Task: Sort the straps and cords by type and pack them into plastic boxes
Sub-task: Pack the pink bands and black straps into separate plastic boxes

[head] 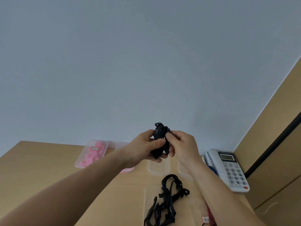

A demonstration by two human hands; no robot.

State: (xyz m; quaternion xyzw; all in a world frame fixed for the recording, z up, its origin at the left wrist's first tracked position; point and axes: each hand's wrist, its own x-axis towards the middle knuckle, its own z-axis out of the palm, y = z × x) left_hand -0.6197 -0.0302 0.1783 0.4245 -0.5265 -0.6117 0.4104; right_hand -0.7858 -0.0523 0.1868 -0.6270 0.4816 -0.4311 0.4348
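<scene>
A person is standing over a table point(48, 176), where a phone point(231, 170) is sitting at the right edge and clear plastic boxes are lying along the back. A lidded box point(92, 154) at the back left is showing pink contents, and an empty box point(158, 167) is lying just beneath the raised hands. Nearer the person, loose straps point(167, 201) are sprawling in a black tangle over a near box point(149, 201), partly spilling past its rim. The left hand point(143, 149) is curling its fingers round a bundle point(158, 141) of black strap held up above the table, thumb pressing across the front. The right hand point(182, 145) is pinching the bundle's upper right side between thumb and forefinger, apparently tucking or winding the last turn. The bundle is looking light, soft and limp, with a small plastic fitting sticking out at the top; it is likely to spring open if the grip slackens. Holding it across the wound middle, squeezing the turns together, is probably the safest way to carry it down into a box. The loose straps are likely to snag on one another, so taking one by its buckle or end should be easing it free.
</scene>
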